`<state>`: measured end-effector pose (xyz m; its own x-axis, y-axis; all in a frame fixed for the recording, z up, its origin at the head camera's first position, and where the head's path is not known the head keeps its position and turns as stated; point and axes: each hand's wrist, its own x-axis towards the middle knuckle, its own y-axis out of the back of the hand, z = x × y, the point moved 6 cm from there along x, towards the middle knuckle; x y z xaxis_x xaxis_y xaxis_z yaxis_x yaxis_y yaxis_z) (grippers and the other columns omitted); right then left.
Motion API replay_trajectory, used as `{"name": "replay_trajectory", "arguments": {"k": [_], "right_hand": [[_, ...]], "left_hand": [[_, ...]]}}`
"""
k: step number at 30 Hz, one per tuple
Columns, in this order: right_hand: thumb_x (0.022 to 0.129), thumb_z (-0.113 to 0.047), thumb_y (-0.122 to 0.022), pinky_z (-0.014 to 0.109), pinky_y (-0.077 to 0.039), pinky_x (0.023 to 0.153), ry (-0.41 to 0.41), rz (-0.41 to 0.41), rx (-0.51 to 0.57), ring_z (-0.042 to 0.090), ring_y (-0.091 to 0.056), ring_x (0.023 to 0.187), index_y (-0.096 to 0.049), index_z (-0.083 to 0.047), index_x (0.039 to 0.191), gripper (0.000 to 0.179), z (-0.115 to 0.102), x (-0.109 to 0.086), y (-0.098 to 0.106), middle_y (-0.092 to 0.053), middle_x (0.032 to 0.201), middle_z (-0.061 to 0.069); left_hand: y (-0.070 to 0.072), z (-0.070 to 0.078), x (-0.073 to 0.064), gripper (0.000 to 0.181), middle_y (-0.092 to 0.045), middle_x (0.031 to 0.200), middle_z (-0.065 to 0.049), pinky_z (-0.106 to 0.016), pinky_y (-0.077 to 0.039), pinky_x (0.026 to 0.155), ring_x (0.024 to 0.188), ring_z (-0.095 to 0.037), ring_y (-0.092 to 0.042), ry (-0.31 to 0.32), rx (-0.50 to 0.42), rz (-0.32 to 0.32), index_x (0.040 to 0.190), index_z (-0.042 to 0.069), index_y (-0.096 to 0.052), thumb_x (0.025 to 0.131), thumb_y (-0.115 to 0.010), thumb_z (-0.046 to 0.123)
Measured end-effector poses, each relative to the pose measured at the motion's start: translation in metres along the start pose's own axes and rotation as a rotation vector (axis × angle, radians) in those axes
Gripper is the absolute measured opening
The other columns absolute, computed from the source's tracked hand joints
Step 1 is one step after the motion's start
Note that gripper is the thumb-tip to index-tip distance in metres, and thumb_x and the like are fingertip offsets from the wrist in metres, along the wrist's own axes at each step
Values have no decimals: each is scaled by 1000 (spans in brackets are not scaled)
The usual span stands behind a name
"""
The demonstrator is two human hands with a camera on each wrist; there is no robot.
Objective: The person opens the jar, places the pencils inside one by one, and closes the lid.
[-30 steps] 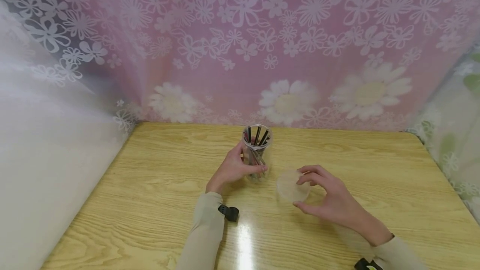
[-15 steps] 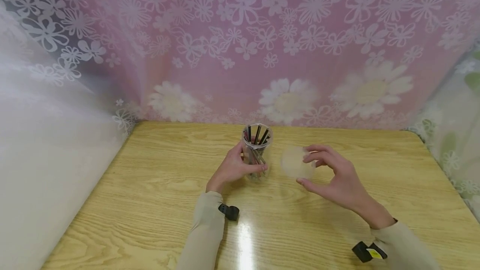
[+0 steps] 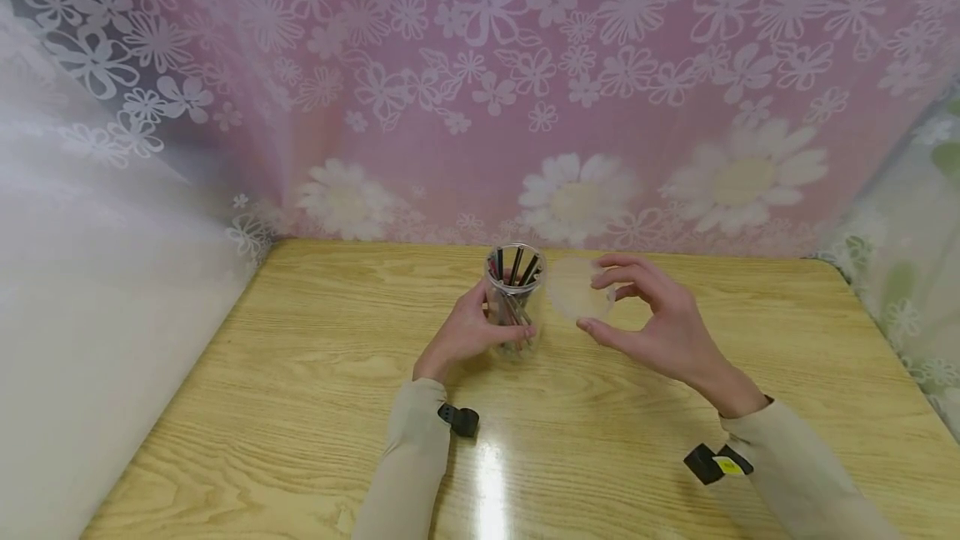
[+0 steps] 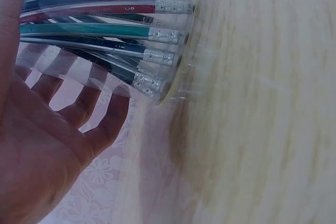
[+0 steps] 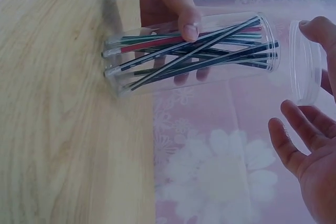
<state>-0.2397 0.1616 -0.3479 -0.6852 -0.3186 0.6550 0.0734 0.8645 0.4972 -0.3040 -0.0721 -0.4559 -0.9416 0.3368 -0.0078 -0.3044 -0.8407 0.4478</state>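
Note:
A clear plastic jar [image 3: 516, 307] stands upright on the table, its mouth uncovered. Inside it are several pencils [image 5: 199, 51], dark, red and green, with their eraser ends at the bottom. My left hand [image 3: 468, 330] grips the jar's side, thumb across the front and fingers behind, as the left wrist view also shows. Just right of the rim, my right hand [image 3: 660, 315] holds a translucent round lid [image 3: 576, 290] by its edge, between thumb and fingers. In the right wrist view a narrow gap separates the lid [image 5: 304, 64] from the jar's mouth.
The wood-grain table [image 3: 315, 373] spreads around both hands. A pink flowered curtain [image 3: 435, 148] hangs along its back edge, with pale cloth [image 3: 97, 273] at the left and flowered cloth [image 3: 907, 273] at the right. Black straps with small devices [image 3: 459, 421] sit on the wrists.
My right hand has raised the lid from low on the right, away from me and then leftward to beside the jar's rim. The left hand and the jar have stayed in place.

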Motion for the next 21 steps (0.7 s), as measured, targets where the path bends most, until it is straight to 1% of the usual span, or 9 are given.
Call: {"name": "replay_trajectory", "arguments": {"k": [4, 5, 7, 9, 11, 12, 15, 18, 21], "right_hand": [[67, 7, -90, 16, -52, 85, 11, 3, 18, -2, -59, 115, -70, -8, 109, 49, -2, 10, -2, -64, 130, 15], [67, 7, -90, 16, -52, 85, 11, 3, 23, -2, -59, 115, -70, -8, 109, 49, -2, 12, -3, -64, 130, 14], [67, 7, -90, 17, -53, 85, 9, 4, 37, 0, -59, 117, -71, -8, 109, 48, -3, 17, -4, -64, 130, 14], [67, 7, -90, 17, -53, 84, 11, 9, 44, 3, -60, 118, -71, -7, 109, 48, -4, 21, -6, -65, 129, 15], [68, 6, -90, 17, -53, 84, 9, 14, 52, 5, -61, 118, -71, -7, 109, 47, -4, 24, -8, -65, 129, 14], [68, 6, -90, 17, -53, 84, 9, 15, 56, 7, -61, 118, -71, -7, 109, 47, -4, 26, -9, -65, 128, 14], [69, 5, -90, 18, -53, 85, 11, 17, 57, 8, -61, 117, -72, -7, 108, 45, -4, 30, -12, -66, 128, 13], [70, 3, -90, 20, -54, 84, 8, 12, 51, 10, -61, 116, -71, -6, 107, 43, -3, 34, -15, -66, 129, 12], [70, 1, -91, 22, -55, 84, 1, 0, 44, 14, -61, 117, -71, -5, 107, 42, -2, 38, -19, -66, 130, 12]], "left_hand": [[0, 0, 0, 52, -52, 147, 6, -46, -45, 95, 130, -19, -52, 1, -4, 0, 113, 23, -53, 80, -88, 43], [0, 1, 0, 52, -52, 147, 6, -48, -45, 96, 131, -20, -52, 2, -7, -1, 114, 23, -54, 80, -88, 44], [0, 0, 0, 57, -52, 147, 7, -49, -46, 100, 134, -19, -51, 8, -9, -2, 123, 29, -55, 79, -88, 46], [-1, -1, 0, 61, -53, 142, 5, -50, -46, 100, 130, -21, -52, 12, -9, -7, 126, 30, -55, 78, -88, 48], [-1, -2, 0, 67, -54, 138, 2, -52, -47, 100, 126, -23, -53, 15, -8, -10, 133, 34, -54, 77, -88, 51], [-1, -3, 0, 73, -53, 142, 3, -53, -46, 104, 131, -23, -52, 16, -9, -11, 139, 38, -51, 77, -87, 52], [-1, -3, 0, 82, -49, 151, 3, -57, -44, 109, 139, -25, -48, 13, -17, -16, 147, 42, -45, 78, -87, 52], [-1, -3, 0, 88, -44, 159, 2, -59, -41, 112, 145, -28, -44, 9, -27, -20, 152, 45, -39, 78, -87, 51], [-1, -3, 0, 90, -43, 159, 1, -59, -42, 112, 145, -29, -44, 3, -30, -20, 153, 46, -37, 78, -87, 51]]}}
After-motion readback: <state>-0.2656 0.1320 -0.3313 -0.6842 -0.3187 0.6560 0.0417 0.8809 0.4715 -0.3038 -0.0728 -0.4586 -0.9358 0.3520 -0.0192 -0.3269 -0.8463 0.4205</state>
